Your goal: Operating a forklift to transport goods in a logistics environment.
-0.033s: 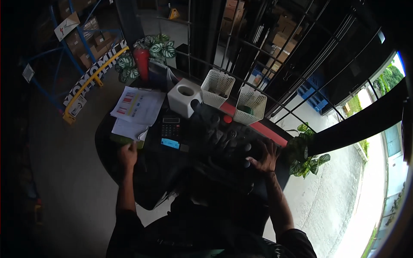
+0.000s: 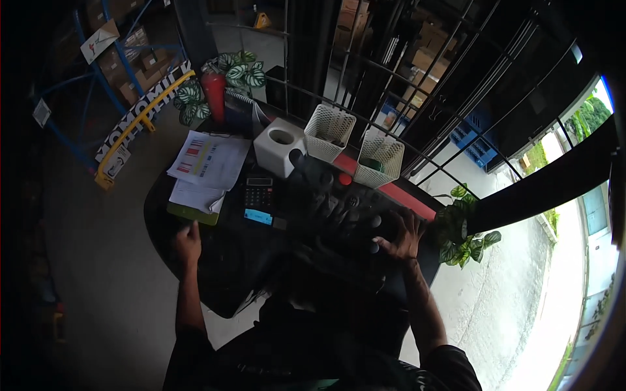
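My left hand [image 2: 188,244] is closed over the desk's left side, just below a green clipboard [image 2: 193,215]. Nothing shows in its curled fingers. White sheets [image 2: 214,163] with coloured rows lie on the clipboard, the lower corner of the pile curling up. At the desk's right side my right hand [image 2: 405,236] rests with fingers spread and thumb pointing left. Beside it are several dark rounded objects [image 2: 332,205], too dim to name. A black calculator [image 2: 259,191] with a light blue label [image 2: 258,216] below it lies between my hands, nearer the left.
A white tissue box [image 2: 277,146] and two white perforated baskets [image 2: 330,133] line the desk's far edge, before a black metal grille [image 2: 417,176]. Behind the papers stand a desk calendar [image 2: 244,112] and a red fire extinguisher [image 2: 213,96]. Leafy plants flank the desk [image 2: 225,290].
My left hand has drawn back toward me, away from the lower edge of the papers and clipboard, uncovering more of the green edge. My right hand stays in place.
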Tool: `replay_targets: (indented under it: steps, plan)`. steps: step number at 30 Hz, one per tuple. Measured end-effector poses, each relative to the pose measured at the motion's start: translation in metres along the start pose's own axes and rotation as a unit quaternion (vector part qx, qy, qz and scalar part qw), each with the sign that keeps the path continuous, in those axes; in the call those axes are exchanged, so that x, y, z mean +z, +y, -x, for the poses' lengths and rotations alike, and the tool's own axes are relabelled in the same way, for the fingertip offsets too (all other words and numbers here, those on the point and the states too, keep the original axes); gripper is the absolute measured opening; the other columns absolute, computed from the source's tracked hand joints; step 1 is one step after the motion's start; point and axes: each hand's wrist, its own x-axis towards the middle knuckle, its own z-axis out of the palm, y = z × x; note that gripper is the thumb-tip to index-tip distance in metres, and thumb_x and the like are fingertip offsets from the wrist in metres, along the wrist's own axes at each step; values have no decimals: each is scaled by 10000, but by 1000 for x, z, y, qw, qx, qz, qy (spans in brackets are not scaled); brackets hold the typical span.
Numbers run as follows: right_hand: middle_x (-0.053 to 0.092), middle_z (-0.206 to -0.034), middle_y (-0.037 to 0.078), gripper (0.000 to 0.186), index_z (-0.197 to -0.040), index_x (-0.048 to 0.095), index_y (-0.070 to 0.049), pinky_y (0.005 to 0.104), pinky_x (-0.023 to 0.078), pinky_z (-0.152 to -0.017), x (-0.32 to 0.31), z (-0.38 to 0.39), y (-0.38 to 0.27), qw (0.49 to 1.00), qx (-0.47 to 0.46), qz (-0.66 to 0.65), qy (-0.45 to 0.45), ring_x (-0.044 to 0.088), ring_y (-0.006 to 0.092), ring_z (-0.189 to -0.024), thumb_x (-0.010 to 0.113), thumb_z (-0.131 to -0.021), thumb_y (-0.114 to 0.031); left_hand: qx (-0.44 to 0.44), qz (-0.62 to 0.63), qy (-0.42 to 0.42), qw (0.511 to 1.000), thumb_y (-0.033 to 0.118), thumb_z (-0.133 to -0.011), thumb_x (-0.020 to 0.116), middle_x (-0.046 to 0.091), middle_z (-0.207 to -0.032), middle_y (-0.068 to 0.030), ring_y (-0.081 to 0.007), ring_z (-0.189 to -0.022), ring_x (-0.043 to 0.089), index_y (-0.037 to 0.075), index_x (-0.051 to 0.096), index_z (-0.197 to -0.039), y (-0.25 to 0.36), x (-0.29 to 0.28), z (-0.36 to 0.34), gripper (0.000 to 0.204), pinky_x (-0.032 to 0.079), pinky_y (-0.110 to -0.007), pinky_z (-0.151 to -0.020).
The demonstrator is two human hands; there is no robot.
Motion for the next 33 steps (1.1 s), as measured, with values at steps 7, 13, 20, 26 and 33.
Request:
replay_targets:
  steps: [7,13,20,26,33]
  plan:
    - [496,-1458,176,948,-1298,689,-154,664,164,-1202,-8,-4,17,999,-23,-11,-26,391,410,-1419,749,-640,-835,186,30,-69,980,235,-942,702,619,-705,-150,-399,-697,624,57,590,-613,67,10,172,390,456,-484,-620]
    - [469,-1505,176,947,-1317,693,-190,667,64,-1242,-5,-22,13,997,0,-22,-69,306,403,-1498,728,-646,-856,4,25,-33,999,314,-987,680,677,-690,-204,-377,-582,648,19,715,-699,44,50,-7,414,474,-480,-566]
    - [504,-1466,191,882,-1262,708,-144,676,79,-1234,2,13,26,999,-7,-16,-36,359,410,-1463,741,-685,-810,213,37,51,975,323,-970,685,699,-710,-213,-341,-608,703,50,755,-717,47,52,190,379,551,-441,-617]
    - [517,-1442,194,827,-1239,712,-133,669,89,-1233,-24,-7,18,1000,-10,-26,-1,385,411,-1439,738,-717,-773,-46,-86,71,993,456,-978,647,678,-671,-217,-428,-605,662,-7,680,-654,33,2,12,567,446,-520,-547]
    - [539,-1424,162,787,-1282,672,-124,644,169,-1226,-44,17,34,996,-66,-62,-10,430,390,-1403,726,-780,-729,-206,-18,211,955,415,-1006,586,755,-960,-214,-375,-826,739,8,749,-1003,23,-12,60,437,553,-498,-712]
